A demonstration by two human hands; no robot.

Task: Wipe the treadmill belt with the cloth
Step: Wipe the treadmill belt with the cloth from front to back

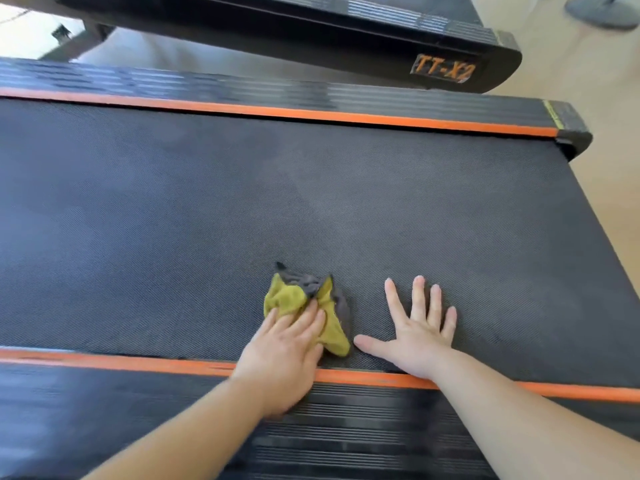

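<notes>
Your left grip [287, 344] is released, its fingers pressing the cloth [287, 299] onto the treadmill belt [311, 188] just past the near rail [346, 427]. Your right grip [420, 336], released and splayed, braces beside it. Press evenly and push overlapping strokes toward the far rail [242, 88]. One cloth, two grips, two rails.

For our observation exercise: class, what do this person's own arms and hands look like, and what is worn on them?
Nothing is worn. The left hand and right hand have no gloves, and no rings show on the visible fingers. The left forearm and right forearm are uncovered down to the picture's edge: no sleeve, watch or bracelet. The right hand's nails look short.
</notes>
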